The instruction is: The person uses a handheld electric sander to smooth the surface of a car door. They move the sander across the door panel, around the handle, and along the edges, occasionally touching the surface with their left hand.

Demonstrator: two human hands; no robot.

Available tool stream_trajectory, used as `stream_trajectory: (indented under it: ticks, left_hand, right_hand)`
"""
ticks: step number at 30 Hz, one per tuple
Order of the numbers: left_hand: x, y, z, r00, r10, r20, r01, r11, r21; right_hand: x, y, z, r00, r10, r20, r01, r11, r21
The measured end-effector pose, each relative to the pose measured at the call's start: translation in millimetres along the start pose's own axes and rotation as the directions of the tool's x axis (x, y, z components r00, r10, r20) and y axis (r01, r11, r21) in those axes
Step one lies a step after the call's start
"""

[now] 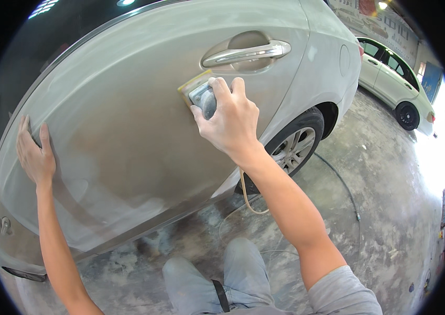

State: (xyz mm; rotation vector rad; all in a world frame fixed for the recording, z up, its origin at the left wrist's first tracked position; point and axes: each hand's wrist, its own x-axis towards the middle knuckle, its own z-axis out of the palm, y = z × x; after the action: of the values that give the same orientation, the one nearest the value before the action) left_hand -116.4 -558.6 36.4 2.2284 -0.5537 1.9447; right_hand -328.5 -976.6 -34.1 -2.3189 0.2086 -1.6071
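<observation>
A silver car door with a dull, dusty surface in patches fills the left and middle of the head view. My right hand grips a dusty grey-blue sander with a yellowish pad, pressed on the door just below and left of its chrome handle. A pale hose hangs below my right wrist. My left hand rests open on the door near its left edge, fingers pointing up and nothing held.
The rear wheel is right of the door. A blue-green hose lies on the stained concrete floor. A pale sedan stands at the upper right by a bright opening. My legs show at the bottom.
</observation>
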Motion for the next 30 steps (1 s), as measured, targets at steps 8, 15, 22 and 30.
stream_trajectory:
  ticks: [8, 15, 22, 30]
  left_hand:
    - [0, 2, -1, 0.999, -0.033, 0.007, 0.033, 0.999, 0.014]
    - [0, 1, -1, 1.0, -0.023, -0.002, 0.023, 0.999, 0.022]
    - [1, 2, 0, 0.999, -0.045, -0.003, 0.045, 0.999, 0.028]
    - [1, 1, -1, 0.999, -0.032, 0.003, 0.032, 0.999, 0.039]
  right_hand:
    - [21, -38, 3, 1.0, 0.006, 0.021, -0.006, 1.0, -0.008]
    - [62, -59, 4, 0.998, 0.05, -0.036, -0.053, 0.994, -0.09]
    - [76, -113, 12, 0.999, 0.044, -0.023, -0.045, 0.997, -0.058]
    - [79, -98, 24, 0.993, -0.113, -0.022, 0.111, 0.989, -0.097]
